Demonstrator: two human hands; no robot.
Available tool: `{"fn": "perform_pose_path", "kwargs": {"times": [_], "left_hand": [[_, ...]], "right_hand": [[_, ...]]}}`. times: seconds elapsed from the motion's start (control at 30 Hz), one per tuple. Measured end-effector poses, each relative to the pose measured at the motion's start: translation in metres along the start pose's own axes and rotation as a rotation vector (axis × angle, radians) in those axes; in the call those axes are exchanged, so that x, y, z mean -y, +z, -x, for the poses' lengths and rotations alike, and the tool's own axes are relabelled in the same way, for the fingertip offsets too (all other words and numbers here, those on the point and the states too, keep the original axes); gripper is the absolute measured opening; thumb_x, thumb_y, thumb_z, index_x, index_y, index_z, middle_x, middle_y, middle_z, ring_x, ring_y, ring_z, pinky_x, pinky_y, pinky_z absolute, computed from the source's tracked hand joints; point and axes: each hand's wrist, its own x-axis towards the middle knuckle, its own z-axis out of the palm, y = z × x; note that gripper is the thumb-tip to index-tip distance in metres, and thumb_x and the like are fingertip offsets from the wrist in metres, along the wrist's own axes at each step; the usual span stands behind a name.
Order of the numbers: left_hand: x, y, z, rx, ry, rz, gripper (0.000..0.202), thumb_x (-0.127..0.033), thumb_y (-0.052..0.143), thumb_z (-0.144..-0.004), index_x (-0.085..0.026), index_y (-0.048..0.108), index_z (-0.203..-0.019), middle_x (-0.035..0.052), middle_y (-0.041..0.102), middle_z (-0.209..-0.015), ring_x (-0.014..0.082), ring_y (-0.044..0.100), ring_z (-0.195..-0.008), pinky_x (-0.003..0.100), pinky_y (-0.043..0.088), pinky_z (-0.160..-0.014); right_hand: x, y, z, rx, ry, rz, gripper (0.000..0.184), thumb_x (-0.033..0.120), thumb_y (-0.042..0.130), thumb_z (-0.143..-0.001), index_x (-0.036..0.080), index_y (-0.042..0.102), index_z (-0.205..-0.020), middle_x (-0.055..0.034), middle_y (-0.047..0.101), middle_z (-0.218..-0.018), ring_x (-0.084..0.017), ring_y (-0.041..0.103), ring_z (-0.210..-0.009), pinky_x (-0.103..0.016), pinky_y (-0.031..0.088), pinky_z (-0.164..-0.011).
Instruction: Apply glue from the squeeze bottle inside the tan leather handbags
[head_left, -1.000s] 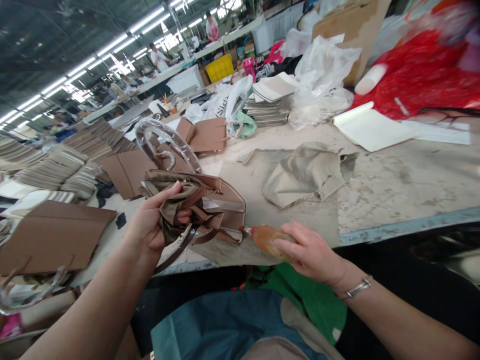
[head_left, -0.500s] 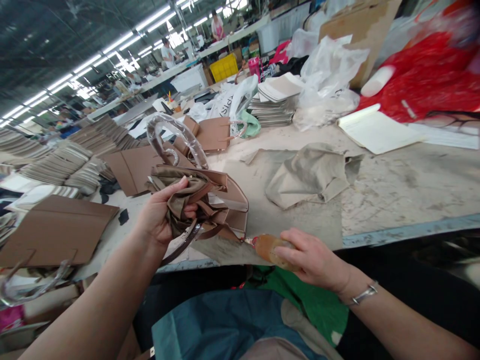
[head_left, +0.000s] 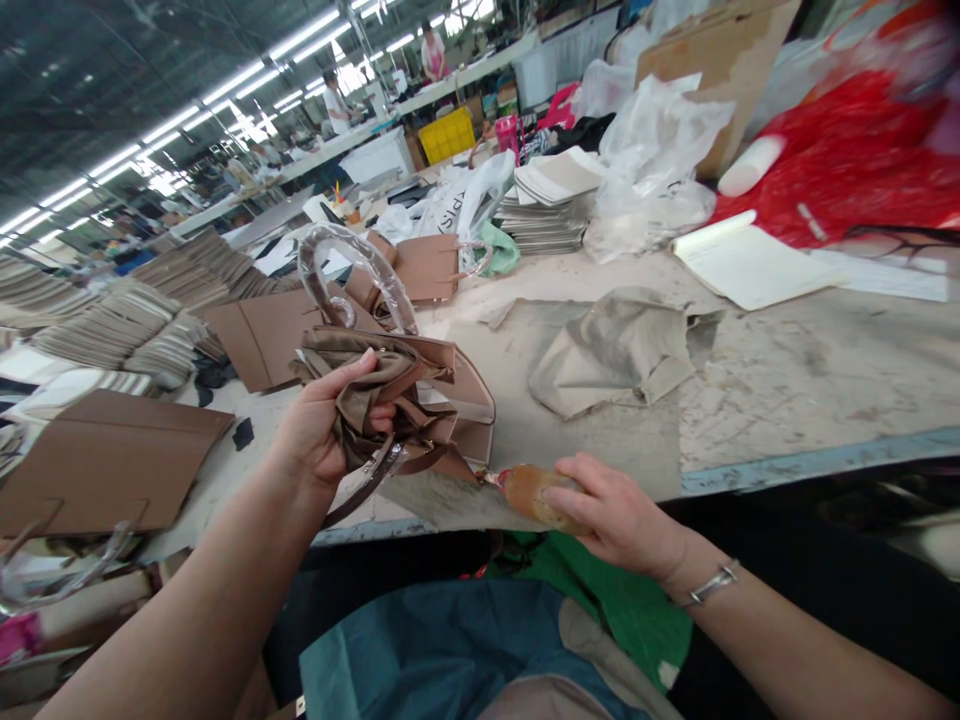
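My left hand point(head_left: 330, 425) is closed around the bunched olive-brown lining of a brown handbag point(head_left: 472, 390), which lies on its side at the table's front edge. One bag handle point(head_left: 360, 265), wrapped in clear plastic, arches up behind it; another point(head_left: 367, 485) hangs near my left wrist. In my right hand point(head_left: 607, 510) is a squeeze bottle point(head_left: 536, 495) of amber liquid with a red collar. Its narrow tip meets, or nearly meets, the bag's lower edge. My fingers hide the bottle's rear end.
A crumpled grey-beige cloth point(head_left: 615, 350) lies right of the bag. Stacked brown panels point(head_left: 120, 325) and a flat bag piece point(head_left: 112, 460) are on the left. Behind are plastic bags point(head_left: 660, 150), a notepad point(head_left: 750, 260) and red plastic point(head_left: 847, 150). People work in the distance.
My right hand and the bottle have moved slightly left, along the bag's lower edge. My left hand keeps its hold on the lining, and the bag has hardly moved.
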Motion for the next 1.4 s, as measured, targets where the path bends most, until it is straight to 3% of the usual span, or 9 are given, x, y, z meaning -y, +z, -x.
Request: {"fn": "perform_pose_path", "kwargs": {"times": [0.23, 0.43, 0.63, 0.8, 1.03, 1.23, 1.4], "left_hand": [[0.001, 0.008, 0.005, -0.061, 0.029, 0.041, 0.022, -0.016, 0.047, -0.097, -0.009, 0.063, -0.084, 0.0086, 0.069, -0.066, 0.0096, 0.053, -0.038, 0.017, 0.045, -0.034], [-0.001, 0.009, 0.002, -0.046, -0.001, 0.019, 0.025, -0.019, 0.045, -0.098, -0.009, 0.064, -0.085, 0.01, 0.068, -0.063, 0.0109, 0.054, -0.037, 0.017, 0.045, -0.033], [-0.002, 0.014, -0.003, -0.056, 0.001, 0.016, 0.023, -0.022, 0.048, -0.097, -0.01, 0.064, -0.086, 0.0083, 0.068, -0.063, 0.0111, 0.054, -0.036, 0.018, 0.045, -0.031], [-0.003, 0.016, -0.008, -0.056, -0.013, 0.029, 0.022, -0.022, 0.049, -0.096, -0.012, 0.064, -0.083, 0.006, 0.064, -0.059, 0.0112, 0.053, -0.035, 0.018, 0.044, -0.03], [-0.004, 0.017, -0.009, -0.093, -0.002, -0.015, 0.019, -0.02, 0.05, -0.095, -0.011, 0.064, -0.087, 0.0075, 0.067, -0.063, 0.0117, 0.053, -0.035, 0.019, 0.045, -0.03], [-0.003, 0.016, -0.009, -0.026, 0.034, 0.008, 0.02, -0.015, 0.045, -0.096, -0.012, 0.063, -0.087, 0.0103, 0.071, -0.071, 0.0118, 0.054, -0.037, 0.021, 0.047, -0.032], [-0.004, 0.017, -0.008, -0.053, 0.013, 0.0, 0.025, -0.017, 0.042, -0.098, -0.009, 0.063, -0.088, 0.0102, 0.069, -0.067, 0.0114, 0.053, -0.037, 0.02, 0.046, -0.032]], "right_hand": [[-0.007, 0.002, 0.0, -0.166, 0.117, -0.014, 0.042, 0.003, 0.053, -0.078, 0.02, 0.051, -0.117, -0.0128, 0.053, -0.112, -0.024, 0.055, -0.095, -0.035, 0.054, -0.077], [-0.007, 0.003, 0.001, -0.068, 0.131, -0.121, 0.043, 0.003, 0.052, -0.078, 0.02, 0.051, -0.117, -0.012, 0.053, -0.111, -0.023, 0.058, -0.091, -0.034, 0.056, -0.073], [-0.015, 0.003, 0.0, -0.189, 0.139, -0.024, 0.045, 0.003, 0.052, -0.078, 0.021, 0.054, -0.118, -0.0131, 0.054, -0.113, -0.025, 0.057, -0.099, -0.039, 0.056, -0.08], [-0.013, 0.003, -0.002, -0.093, 0.148, -0.172, 0.039, 0.004, 0.054, -0.08, 0.021, 0.054, -0.116, -0.0117, 0.056, -0.112, -0.023, 0.059, -0.096, -0.035, 0.057, -0.078], [-0.021, 0.009, -0.006, -0.253, 0.207, -0.046, 0.04, 0.005, 0.055, -0.082, 0.021, 0.051, -0.119, -0.0126, 0.053, -0.114, -0.026, 0.057, -0.103, -0.04, 0.057, -0.084], [-0.013, 0.007, -0.007, -0.111, 0.152, -0.113, 0.039, 0.003, 0.054, -0.079, 0.02, 0.053, -0.114, -0.0112, 0.054, -0.111, -0.022, 0.058, -0.095, -0.035, 0.057, -0.077], [-0.02, 0.007, -0.006, -0.25, 0.212, -0.046, 0.041, 0.005, 0.055, -0.081, 0.02, 0.051, -0.118, -0.0122, 0.053, -0.112, -0.025, 0.057, -0.101, -0.04, 0.057, -0.082]]}}
